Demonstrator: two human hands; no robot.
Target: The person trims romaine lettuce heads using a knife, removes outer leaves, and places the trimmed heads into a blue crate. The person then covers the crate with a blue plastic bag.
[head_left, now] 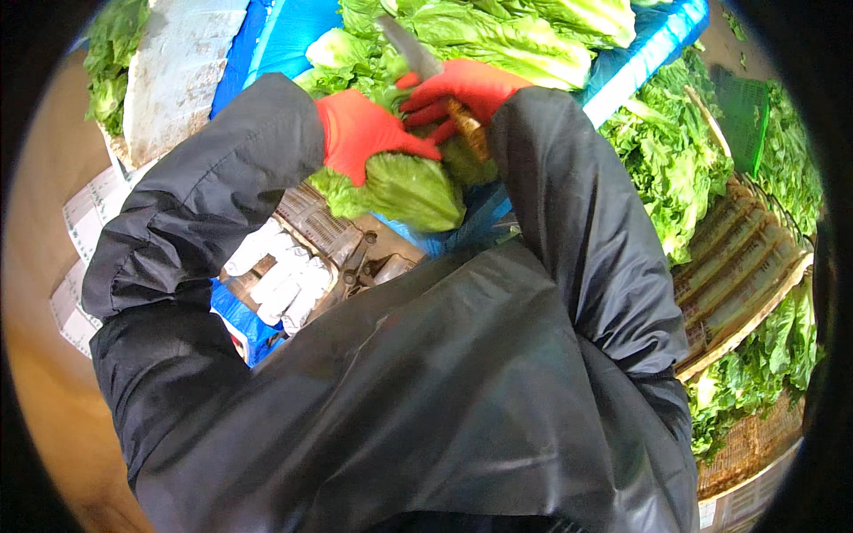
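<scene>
My left hand (363,130), in a red glove, lies with its fingers spread over a head of leafy lettuce (416,190). To its right my right hand (463,93), gloved in red too, grips a knife; its broad metal blade (408,46) points up and left, and its brown handle (470,130) shows below the palm. Some leaves between the hands are blurred. Beyond the hands, long heads of lettuce (493,43) are piled on blue plastic sheeting (283,40). Whether the blade touches a leaf is hard to tell.
Crates of leafy lettuce (673,160) stand at the right, with a brown slatted crate (740,266) among them. Below my left forearm are white cloth gloves (290,276) and a plastic crate (316,216). A white-grey board (180,73) and more greens (116,60) are at upper left.
</scene>
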